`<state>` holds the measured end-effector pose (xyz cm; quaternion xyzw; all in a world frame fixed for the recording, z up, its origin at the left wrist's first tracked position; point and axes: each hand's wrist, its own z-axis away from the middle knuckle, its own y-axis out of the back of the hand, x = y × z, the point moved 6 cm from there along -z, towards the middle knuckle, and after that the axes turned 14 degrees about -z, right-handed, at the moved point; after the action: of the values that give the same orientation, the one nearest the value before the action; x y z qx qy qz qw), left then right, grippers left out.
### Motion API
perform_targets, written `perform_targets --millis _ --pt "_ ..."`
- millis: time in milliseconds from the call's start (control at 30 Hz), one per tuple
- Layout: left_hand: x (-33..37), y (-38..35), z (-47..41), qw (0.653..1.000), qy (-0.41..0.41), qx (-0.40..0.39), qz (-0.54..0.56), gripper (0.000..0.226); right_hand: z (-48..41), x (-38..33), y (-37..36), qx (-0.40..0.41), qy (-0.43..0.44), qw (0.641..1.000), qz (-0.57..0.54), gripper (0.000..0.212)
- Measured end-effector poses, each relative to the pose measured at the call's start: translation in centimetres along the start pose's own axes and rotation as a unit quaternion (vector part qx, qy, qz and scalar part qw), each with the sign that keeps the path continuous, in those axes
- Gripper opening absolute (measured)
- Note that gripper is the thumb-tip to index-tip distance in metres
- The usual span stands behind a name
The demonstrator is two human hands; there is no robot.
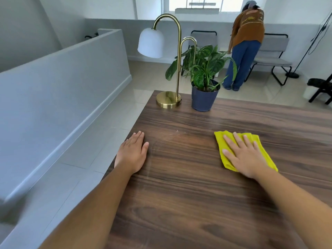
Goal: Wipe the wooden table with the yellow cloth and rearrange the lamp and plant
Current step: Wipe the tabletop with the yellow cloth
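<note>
Both hands lying flat on the wooden table (197, 186), right hand (245, 155) spreading its fingers wide, pressing down on the folded yellow cloth (222, 142), left hand (133, 153) resting open and empty near the table's left edge, lamp (168, 97) and plant (203, 97) sitting side by side at the far edge, well apart from both hands.

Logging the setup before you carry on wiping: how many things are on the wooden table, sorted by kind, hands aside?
Lamps: 1, the brass arched lamp with white dome shade
Plants: 1, the green leafy plant in a dark blue pot
Cloths: 1, the folded yellow cloth, under the right hand
Total: 3
</note>
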<state>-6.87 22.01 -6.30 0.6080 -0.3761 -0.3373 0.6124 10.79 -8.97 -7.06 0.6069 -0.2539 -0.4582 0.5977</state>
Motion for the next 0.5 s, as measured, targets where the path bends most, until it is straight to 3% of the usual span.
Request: perform_targets --millis 67,133,300,400,500 --pt "0.0 0.0 0.0 1.000 0.001 -0.001 -0.003 0.055 -3.0 -1.5 0.1 -0.001 -0.028 0.999 -0.022 0.064" --pt "0.0 -0.1 0.0 1.000 0.002 -0.001 -0.001 0.054 -4.7 -6.0 -0.8 -0.017 -0.002 1.000 -0.020 0.065" --pt "-0.2 -0.3 0.0 1.000 0.004 0.002 0.014 0.053 0.3 -16.6 -4.3 -0.048 0.189 0.981 -0.001 0.068" --pt "-0.2 -0.3 0.1 1.000 0.002 0.000 0.017 0.053 5.2 -15.2 -4.0 -0.057 0.257 0.964 -0.024 0.081" --pt "-0.2 -0.2 0.2 1.000 0.002 -0.002 0.017 0.053 5.9 -10.0 -2.7 -0.056 0.231 0.971 -0.025 0.082"
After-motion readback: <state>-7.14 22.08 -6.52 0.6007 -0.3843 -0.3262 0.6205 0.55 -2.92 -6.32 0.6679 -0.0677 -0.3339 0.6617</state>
